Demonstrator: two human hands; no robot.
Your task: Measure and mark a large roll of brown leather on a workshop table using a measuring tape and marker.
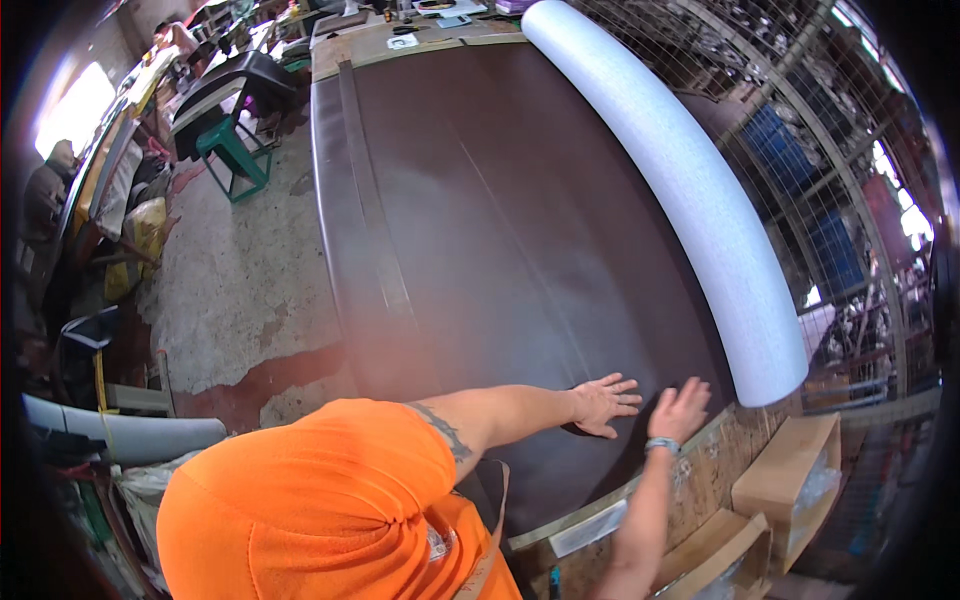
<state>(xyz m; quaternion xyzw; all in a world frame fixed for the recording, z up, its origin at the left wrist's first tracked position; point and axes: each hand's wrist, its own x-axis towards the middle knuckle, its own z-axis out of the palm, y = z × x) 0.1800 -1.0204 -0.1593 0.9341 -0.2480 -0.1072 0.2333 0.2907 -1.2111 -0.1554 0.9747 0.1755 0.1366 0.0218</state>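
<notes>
A wide, dark brown leather-like sheet [500,220] covers the long table before me. My left hand [607,405] lies with fingers spread on the sheet near its close right part. Beside it, my right hand [681,408] has its fingers stretched out over the sheet's near right edge; whether the palm presses down I cannot tell. Neither hand holds anything. A long flat strip [370,180] lies lengthwise along the sheet's left side. Faint straight creases run down the middle of the material.
A thick pale roll [690,180] lies along the table's right edge, by a wire mesh partition [790,90]. Open cardboard boxes [790,475] sit at the near right. On the floor to the left stands a green stool [235,155]. A tape measure [488,555] hangs from me.
</notes>
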